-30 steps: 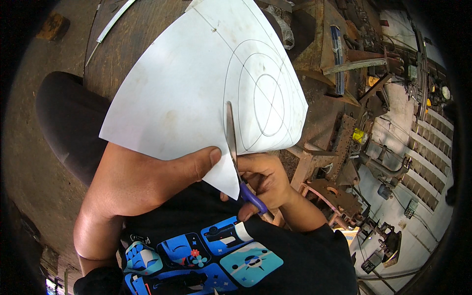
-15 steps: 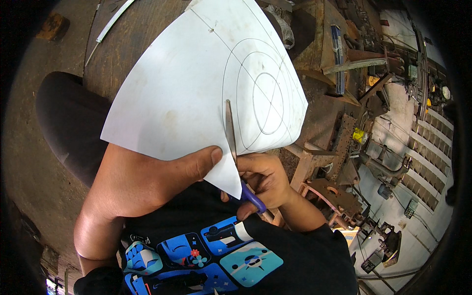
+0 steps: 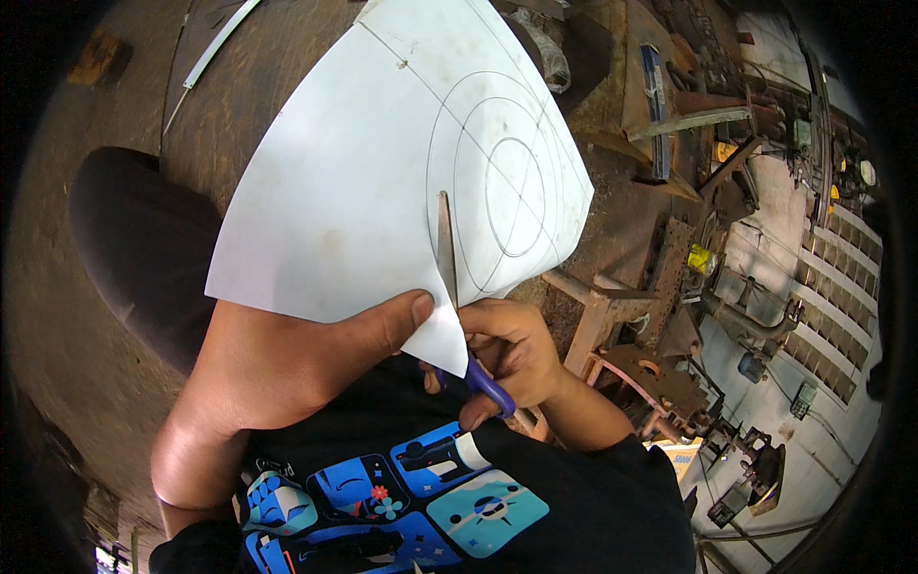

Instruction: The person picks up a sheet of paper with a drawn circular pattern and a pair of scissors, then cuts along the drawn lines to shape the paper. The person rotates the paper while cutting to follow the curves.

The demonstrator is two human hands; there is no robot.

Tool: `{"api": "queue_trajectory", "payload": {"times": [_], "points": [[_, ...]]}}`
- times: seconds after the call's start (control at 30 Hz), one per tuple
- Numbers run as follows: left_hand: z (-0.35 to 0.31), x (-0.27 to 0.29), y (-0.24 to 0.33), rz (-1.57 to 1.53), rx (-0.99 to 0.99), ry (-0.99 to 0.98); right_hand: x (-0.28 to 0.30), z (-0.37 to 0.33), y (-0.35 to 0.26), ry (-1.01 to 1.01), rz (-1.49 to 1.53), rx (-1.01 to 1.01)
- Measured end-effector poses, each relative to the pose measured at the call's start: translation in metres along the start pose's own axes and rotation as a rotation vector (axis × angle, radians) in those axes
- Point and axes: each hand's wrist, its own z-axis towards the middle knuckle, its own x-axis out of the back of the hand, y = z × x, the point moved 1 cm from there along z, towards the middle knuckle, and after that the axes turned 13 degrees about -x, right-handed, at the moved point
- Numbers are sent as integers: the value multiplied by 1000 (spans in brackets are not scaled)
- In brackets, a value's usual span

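A large white sheet (image 3: 325, 182), bent and marked with concentric rings and crossing pencil lines, is held up before me. My left hand (image 3: 296, 359) grips its near edge, thumb on top and the fingers hidden beneath. Purple-handled scissors (image 3: 491, 390) are in my right hand (image 3: 516, 349), fingers in the loops. One blade lies over the sheet, its tip close to the outermost ring; the other blade is hidden under it. A cut runs in from the near edge, leaving a pointed flap (image 3: 445, 340) between my left thumb and the scissors.
A narrow white strip (image 3: 222, 43) lies on the brown surface at the upper left. My bent knee (image 3: 134, 239) is at the left. To the right stand rusty metal frames (image 3: 612, 320), a blue bar (image 3: 655, 110) and a slatted white panel (image 3: 841, 297).
The sheet has shifted and tilted slightly, its left corner moving a little right and down. Both hands keep their holds, and the scissors stay at nearly the same place in the cut.
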Motion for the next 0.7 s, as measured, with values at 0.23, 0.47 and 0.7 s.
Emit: {"api": "queue_trajectory", "payload": {"times": [0.23, 0.47, 0.7], "points": [[-1, 2, 3, -20, 136, -18, 0, 0, 2, 9, 10, 6], [-2, 2, 2, -41, 137, -23, -2, -1, 2, 20, 24, -4], [-4, -4, 0, -27, 80, -4, -2, 1, 2, -7, 33, 15]]}}
